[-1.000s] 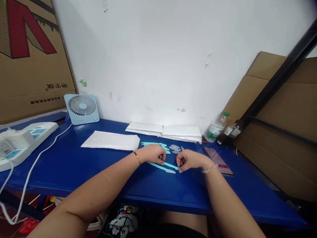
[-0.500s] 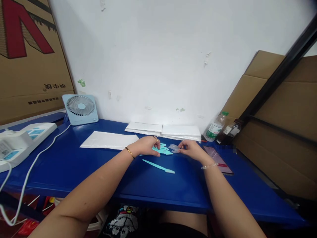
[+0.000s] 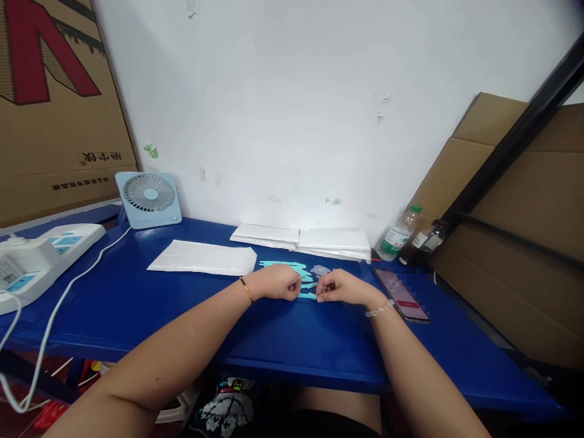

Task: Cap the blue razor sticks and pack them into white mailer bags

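Nearer: left hand (image 3: 278,283), right hand (image 3: 340,288) | teal stick (image 3: 309,295) pinched, maybe | carton (image 3: 55,140) print unclear

Small packing/stockroom bench, not a home desk. Blue table (image 3: 137,304) against a bare wall; printed shipping cartons (image 3: 55,121) left of it, flattened cardboard (image 3: 515,243) at the right. On the table: stacked white mailers (image 3: 301,240) at the back, loose teal plastic pieces (image 3: 285,266) mid-table (batch work), power strip (image 3: 41,255) and desk fan (image 3: 148,199) at the left end.

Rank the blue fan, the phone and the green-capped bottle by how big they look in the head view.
1. blue fan, clearly largest.
2-3. phone and green-capped bottle look about alike; the phone lies nearer, so no ranking.
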Tool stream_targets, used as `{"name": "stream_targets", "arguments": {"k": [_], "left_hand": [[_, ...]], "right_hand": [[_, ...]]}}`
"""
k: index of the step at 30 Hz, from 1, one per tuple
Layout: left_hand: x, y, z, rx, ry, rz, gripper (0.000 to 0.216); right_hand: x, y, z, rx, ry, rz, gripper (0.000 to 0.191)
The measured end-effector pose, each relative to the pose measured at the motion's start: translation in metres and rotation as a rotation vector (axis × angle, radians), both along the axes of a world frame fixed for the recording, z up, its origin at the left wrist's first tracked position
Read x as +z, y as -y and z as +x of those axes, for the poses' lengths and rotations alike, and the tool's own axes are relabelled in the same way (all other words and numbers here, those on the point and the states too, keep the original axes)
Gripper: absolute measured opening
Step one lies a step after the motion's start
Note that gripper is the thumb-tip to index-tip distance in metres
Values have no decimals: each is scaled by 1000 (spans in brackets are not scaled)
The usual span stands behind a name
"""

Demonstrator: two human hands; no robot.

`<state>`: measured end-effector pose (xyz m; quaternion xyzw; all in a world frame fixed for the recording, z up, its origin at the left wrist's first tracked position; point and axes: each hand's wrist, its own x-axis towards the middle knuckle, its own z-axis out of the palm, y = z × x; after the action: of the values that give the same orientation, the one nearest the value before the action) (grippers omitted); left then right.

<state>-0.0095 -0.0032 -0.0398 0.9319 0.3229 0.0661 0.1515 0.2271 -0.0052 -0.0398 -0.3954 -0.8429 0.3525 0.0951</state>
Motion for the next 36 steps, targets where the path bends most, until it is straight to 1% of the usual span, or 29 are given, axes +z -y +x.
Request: {"name": "stream_targets", "arguments": {"k": [3,5,8,10,12,14,16,19,24,28,31,36], "left_hand": [[1,-2,-6,42,-2,-40,12],[3,-3,-9,62,-9,-75,12],[6,-7,-14,71,33,-98,16],[6,-13,-17,129,73,-16,22],[2,-21,-20,233,102,117,25],[-4,-30,-22,335,104,230,27],[-11,-37,-24,394,61,278,28],[-19,-44,-26,432,2,245,25],[-22,-49,-27,512,61,102,17],[-25,-53,-30,509,103,48,13],[-28,-55,-31,498,141,32,14],[-28,-56,-30,497,117,-14,19]], "right_hand": [[-3,-6,8,-31,14,29,25],[-4,-10,18,-117,14,54,25],[-6,-18,32,-289,6,169,28],[-7,-23,38,-360,17,268,24],[-10,-27,39,-383,43,351,20],[-12,-28,36,-366,64,401,19],[-13,-27,31,-341,79,425,19],[-12,-24,27,-328,105,418,18],[-14,-24,30,-358,152,350,15],[-21,-29,33,-336,199,330,10],[-23,-30,34,-336,201,323,9],[-21,-28,32,-362,172,223,10]]}}
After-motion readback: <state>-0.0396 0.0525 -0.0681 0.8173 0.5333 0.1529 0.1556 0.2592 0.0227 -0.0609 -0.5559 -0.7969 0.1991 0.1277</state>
